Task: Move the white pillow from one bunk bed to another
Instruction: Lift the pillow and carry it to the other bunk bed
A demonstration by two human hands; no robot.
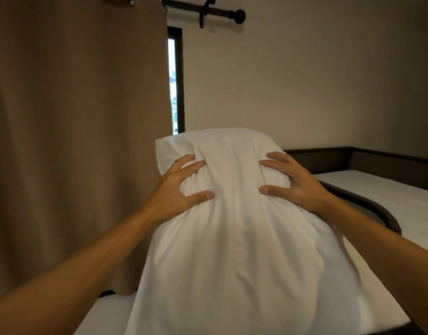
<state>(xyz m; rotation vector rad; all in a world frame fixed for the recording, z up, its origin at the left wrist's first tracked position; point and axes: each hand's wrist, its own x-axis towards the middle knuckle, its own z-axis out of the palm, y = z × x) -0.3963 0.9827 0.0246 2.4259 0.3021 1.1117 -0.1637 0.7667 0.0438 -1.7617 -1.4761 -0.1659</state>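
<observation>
1. Holding the white pillow (242,238) up in front of us, we have it lifted clear, its lower end hanging over the near mattress (106,315) without plainly resting on it.
2. Our left hand (176,192) and right hand (297,182) sit on opposite sides of its upper part, fingers (193,165) spread and dug into the cloth, so the soft filling bunches under the grip and cannot slide out.
3. We judge the two-sided hold keeps the limp bulk from folding over.
4. The bunk bed (389,189) with its dark rail (367,209) lies to the right and farther off; we take it for the likely destination.
5. The brown curtain (75,141) hangs to the left, apart from the pillow.
</observation>
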